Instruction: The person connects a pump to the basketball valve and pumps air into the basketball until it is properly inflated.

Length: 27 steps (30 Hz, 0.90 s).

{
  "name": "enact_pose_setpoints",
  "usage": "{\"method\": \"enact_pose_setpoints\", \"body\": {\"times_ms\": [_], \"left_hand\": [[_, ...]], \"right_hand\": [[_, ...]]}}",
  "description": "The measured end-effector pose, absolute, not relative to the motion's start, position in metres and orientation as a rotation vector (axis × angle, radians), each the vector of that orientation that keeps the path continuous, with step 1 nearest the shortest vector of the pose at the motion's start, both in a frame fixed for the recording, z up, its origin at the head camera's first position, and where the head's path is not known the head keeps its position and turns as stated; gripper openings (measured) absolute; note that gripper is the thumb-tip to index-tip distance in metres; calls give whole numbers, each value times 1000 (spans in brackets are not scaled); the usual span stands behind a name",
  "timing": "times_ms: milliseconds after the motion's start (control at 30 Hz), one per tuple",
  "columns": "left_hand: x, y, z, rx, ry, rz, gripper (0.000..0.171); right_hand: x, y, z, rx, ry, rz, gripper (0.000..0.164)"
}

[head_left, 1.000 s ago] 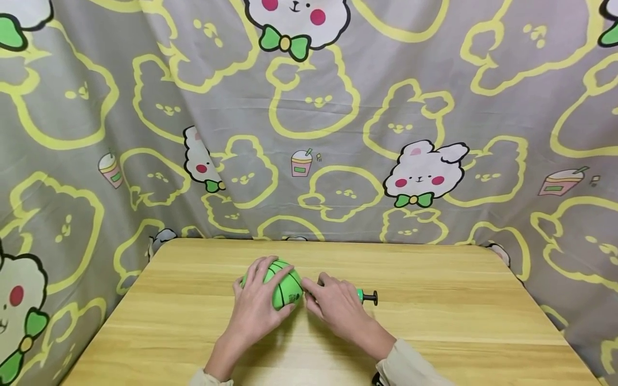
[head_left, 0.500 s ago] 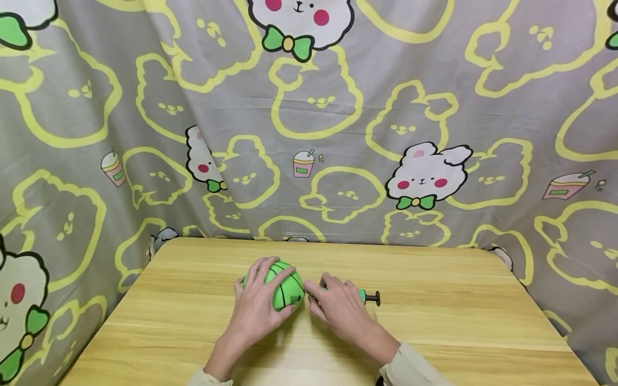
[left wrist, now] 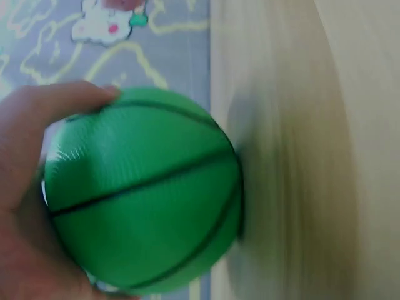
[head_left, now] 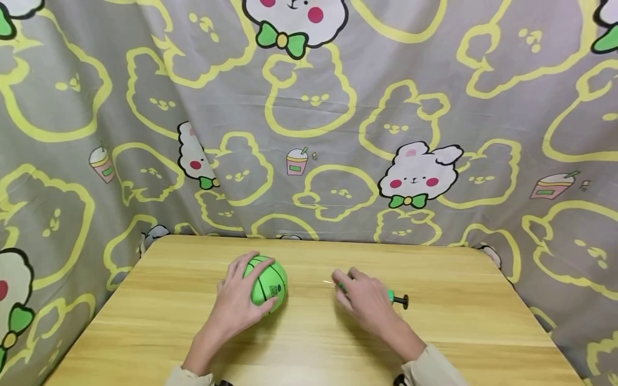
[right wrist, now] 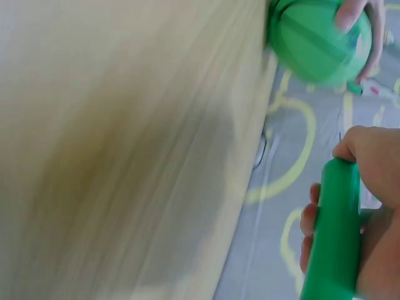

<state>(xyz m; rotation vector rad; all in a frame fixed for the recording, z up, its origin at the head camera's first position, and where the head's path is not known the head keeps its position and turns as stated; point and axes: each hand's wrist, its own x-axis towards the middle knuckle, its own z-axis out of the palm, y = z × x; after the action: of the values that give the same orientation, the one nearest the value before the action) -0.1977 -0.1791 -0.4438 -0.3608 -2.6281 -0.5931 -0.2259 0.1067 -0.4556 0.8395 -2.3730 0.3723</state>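
Note:
My left hand [head_left: 234, 300] grips a small green basketball [head_left: 271, 281] with black seam lines, its fingers spread over the top and the thumb on the near side. In the left wrist view the ball [left wrist: 144, 194] sits close to the wooden surface. To the right, my right hand [head_left: 369, 303] holds a green hand pump [head_left: 390, 296], fingers wrapped round its barrel. The pump's black handle [head_left: 404, 301] sticks out to the right. A thin needle [head_left: 328, 281] points left from its front end, with a gap between it and the ball.
Both hands are over a light wooden table [head_left: 309, 343]. A grey curtain [head_left: 328, 134] with yellow outlines and white rabbit prints hangs behind the table and along its sides.
The ball and my left hand have shifted left, while my right hand and the pump have moved right. The gap between them has widened, and the needle now shows.

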Motion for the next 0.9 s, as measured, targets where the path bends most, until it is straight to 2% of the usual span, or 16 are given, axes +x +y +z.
{"method": "enact_pose_setpoints", "body": {"times_ms": [167,367,567,767,900], "left_hand": [[-196,-179,-440,-392,-2641,-597,87],[-197,-173,-440,-325,-2598,-824,104],[-196,-166,-441,-368,-2528,-949,99],[-195,-157,-443,-468,-2515,-1096,94],[-193,-151,-447,-507,-2524,-1153,97]], "right_hand": [[-222,104,-443,928,-2494,457,1],[-214,120,-433,799,-2722,829,20],[-209,146,-437,582,-2750,1143,37],[-209,167,-452,417,-2779,1167,37],[-208,176,-460,343,-2820,1154,34]]}}
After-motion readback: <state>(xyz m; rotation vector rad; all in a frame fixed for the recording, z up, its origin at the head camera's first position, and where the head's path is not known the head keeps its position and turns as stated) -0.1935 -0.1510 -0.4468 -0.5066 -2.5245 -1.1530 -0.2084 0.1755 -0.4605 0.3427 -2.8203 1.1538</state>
